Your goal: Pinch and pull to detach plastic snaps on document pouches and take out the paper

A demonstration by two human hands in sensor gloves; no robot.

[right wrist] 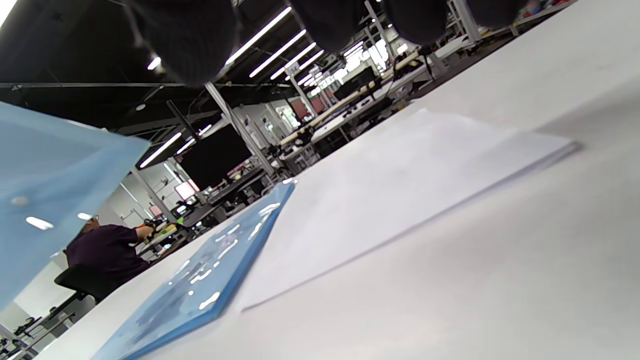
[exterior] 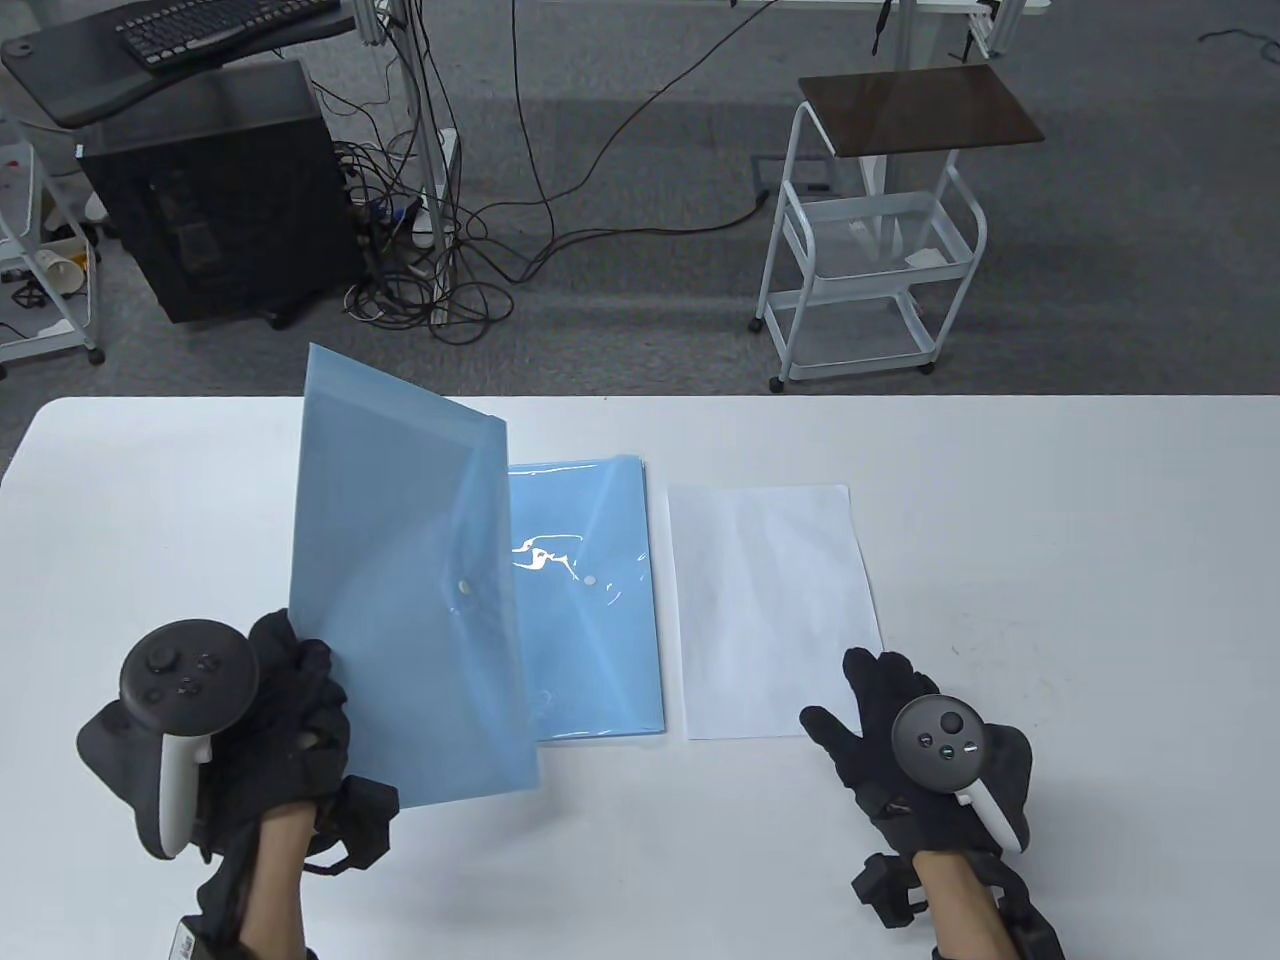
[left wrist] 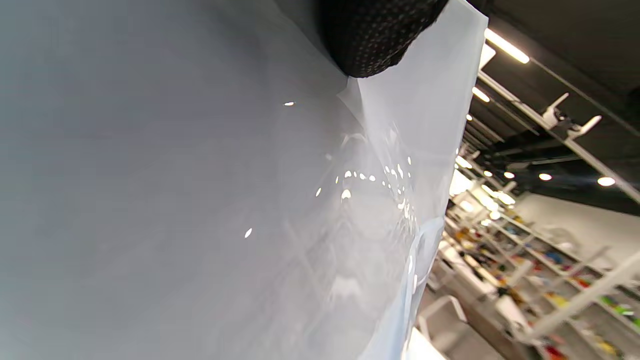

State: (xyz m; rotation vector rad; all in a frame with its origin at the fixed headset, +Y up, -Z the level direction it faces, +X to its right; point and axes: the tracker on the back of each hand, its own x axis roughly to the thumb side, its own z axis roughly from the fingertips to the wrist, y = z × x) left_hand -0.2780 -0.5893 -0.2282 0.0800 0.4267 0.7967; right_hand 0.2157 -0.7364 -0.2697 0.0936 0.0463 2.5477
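My left hand [exterior: 290, 700] grips the near left corner of a translucent blue document pouch [exterior: 410, 590] and holds it tilted up off the table, its white snap [exterior: 463, 586] facing the camera. In the left wrist view the pouch [left wrist: 200, 200] fills the frame under a gloved fingertip [left wrist: 375, 40]. A stack of blue pouches [exterior: 590, 620] lies flat behind it, its top snap [exterior: 590, 579] showing. A white sheet of paper [exterior: 770, 610] lies flat to the right of the stack. My right hand [exterior: 875, 715] rests open on the table just near the paper's near right corner, holding nothing.
The white table [exterior: 1050, 520] stretches right of the paper. Beyond its far edge stand a white wheeled cart [exterior: 870, 260] and a black computer tower [exterior: 215, 190] with tangled cables. In the right wrist view a seated person [right wrist: 107, 252] is far off.
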